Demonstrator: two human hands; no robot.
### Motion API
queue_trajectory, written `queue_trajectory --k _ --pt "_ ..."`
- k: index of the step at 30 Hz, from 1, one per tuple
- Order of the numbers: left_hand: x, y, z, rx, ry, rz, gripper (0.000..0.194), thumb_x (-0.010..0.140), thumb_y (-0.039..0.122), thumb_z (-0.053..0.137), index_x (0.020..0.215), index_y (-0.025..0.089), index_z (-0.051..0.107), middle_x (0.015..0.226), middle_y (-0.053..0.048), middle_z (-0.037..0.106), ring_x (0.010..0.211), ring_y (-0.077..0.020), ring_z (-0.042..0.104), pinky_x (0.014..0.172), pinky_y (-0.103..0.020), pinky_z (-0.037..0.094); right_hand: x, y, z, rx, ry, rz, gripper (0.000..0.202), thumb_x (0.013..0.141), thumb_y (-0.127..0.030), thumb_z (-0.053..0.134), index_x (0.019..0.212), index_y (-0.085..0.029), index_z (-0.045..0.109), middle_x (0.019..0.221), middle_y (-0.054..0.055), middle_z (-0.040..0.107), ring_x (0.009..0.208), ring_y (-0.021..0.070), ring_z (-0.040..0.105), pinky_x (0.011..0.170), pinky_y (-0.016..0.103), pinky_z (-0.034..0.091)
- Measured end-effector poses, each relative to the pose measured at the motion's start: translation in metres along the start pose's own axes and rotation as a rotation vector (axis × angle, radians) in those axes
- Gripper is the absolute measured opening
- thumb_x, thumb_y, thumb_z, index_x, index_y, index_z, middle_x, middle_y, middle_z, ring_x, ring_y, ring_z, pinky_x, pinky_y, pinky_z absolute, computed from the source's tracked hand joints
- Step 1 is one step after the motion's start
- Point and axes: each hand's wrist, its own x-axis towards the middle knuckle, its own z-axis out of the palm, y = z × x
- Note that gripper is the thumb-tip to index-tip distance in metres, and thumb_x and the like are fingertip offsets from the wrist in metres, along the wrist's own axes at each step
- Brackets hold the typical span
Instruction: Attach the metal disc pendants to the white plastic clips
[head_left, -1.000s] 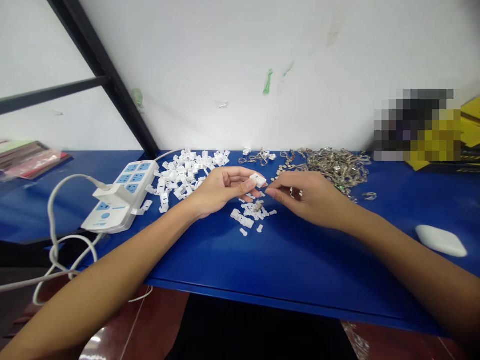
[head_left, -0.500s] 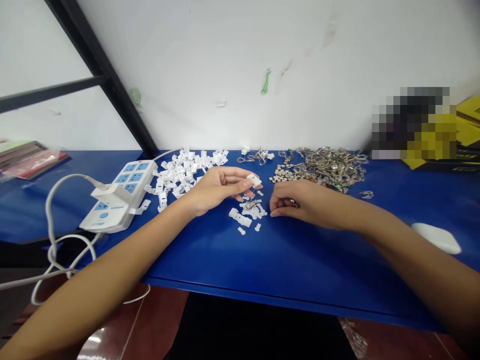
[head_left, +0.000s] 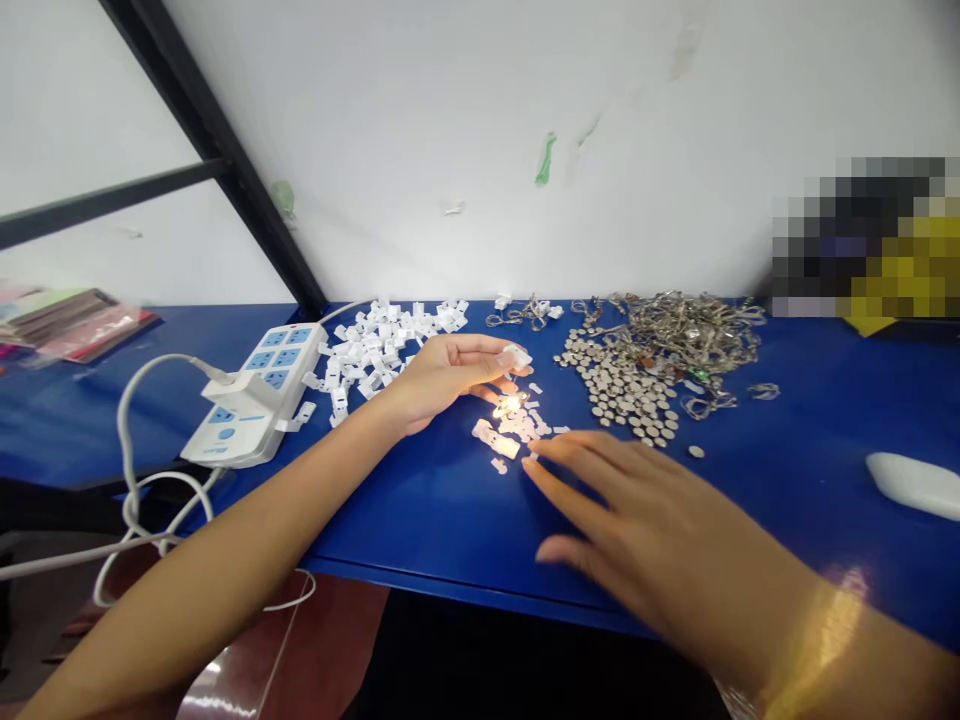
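Observation:
My left hand (head_left: 450, 378) pinches a small white plastic piece (head_left: 517, 357) between thumb and fingers. Just below it, a string of tiny lights (head_left: 511, 404) glows warm yellow over a little heap of flat white tabs (head_left: 529, 425). A white plastic piece (head_left: 496, 440) lies at the heap's near side. My right hand (head_left: 622, 500) is palm down with its fingers apart, its fingertips at the right edge of the tabs, near one small tab. Beyond it are many round coin cells (head_left: 626, 392).
White plastic parts (head_left: 382, 340) are piled behind my left hand. Tangled wire lights (head_left: 694, 330) lie at the back right. A white power strip (head_left: 259, 390) with cables stands left, a white case (head_left: 911, 483) right, dark and yellow boxes (head_left: 874, 325) far right.
My right hand has opened and moved nearer to me, uncovering the coin cells. The tiny lights below my left hand now glow. The view has shifted slightly; my left hand keeps its piece.

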Motion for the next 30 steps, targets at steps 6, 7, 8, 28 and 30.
queue_trajectory --k 6,7,8,28,30 --pt "-0.001 0.003 0.002 0.015 -0.004 -0.022 0.039 0.087 0.045 0.08 0.114 0.017 0.077 0.119 -0.016 0.077 0.095 -0.0204 0.073 0.08 -0.032 0.057 -0.012 -0.032 0.004 -0.01 0.014 0.116 0.072 0.101 -0.063 0.047 0.142 -0.005 0.06 0.141 0.024 0.064 0.132 0.0418 0.057 0.101 0.061 0.052" --pt "-0.001 0.003 0.001 0.015 -0.004 -0.021 0.039 0.087 0.044 0.08 0.114 0.016 0.077 0.119 -0.016 0.077 0.095 -0.0207 0.073 0.08 -0.032 0.057 -0.012 -0.034 0.004 0.005 0.013 0.125 0.071 0.101 -0.062 0.048 0.141 -0.005 0.061 0.141 0.022 0.064 0.132 0.0405 0.057 0.102 0.06 0.052" --pt "-0.001 0.003 0.0 0.013 -0.004 -0.017 0.039 0.087 0.044 0.081 0.114 0.016 0.078 0.12 -0.016 0.077 0.095 -0.0208 0.073 0.08 -0.032 0.057 -0.014 -0.037 0.004 0.022 0.013 0.123 0.069 0.101 -0.061 0.05 0.141 -0.006 0.062 0.141 0.02 0.065 0.132 0.0394 0.057 0.103 0.059 0.051" --pt "-0.003 0.0 -0.002 0.064 -0.176 0.085 0.038 0.089 0.035 0.079 0.123 0.018 0.077 0.111 -0.013 0.08 0.1 -0.0218 0.076 0.086 -0.033 0.06 0.037 0.035 -0.026 0.561 0.473 0.464 0.006 0.094 -0.03 0.073 0.089 -0.028 0.077 0.081 -0.002 0.075 0.057 0.0112 0.061 0.05 0.027 0.05" --pt "-0.004 0.002 -0.001 0.064 -0.162 0.091 0.038 0.09 0.036 0.079 0.124 0.02 0.076 0.114 -0.013 0.08 0.102 -0.0217 0.075 0.088 -0.034 0.059 0.046 0.049 -0.016 0.633 0.459 0.455 0.008 0.094 -0.03 0.072 0.09 -0.027 0.078 0.084 0.0 0.075 0.063 0.0124 0.062 0.051 0.027 0.05"
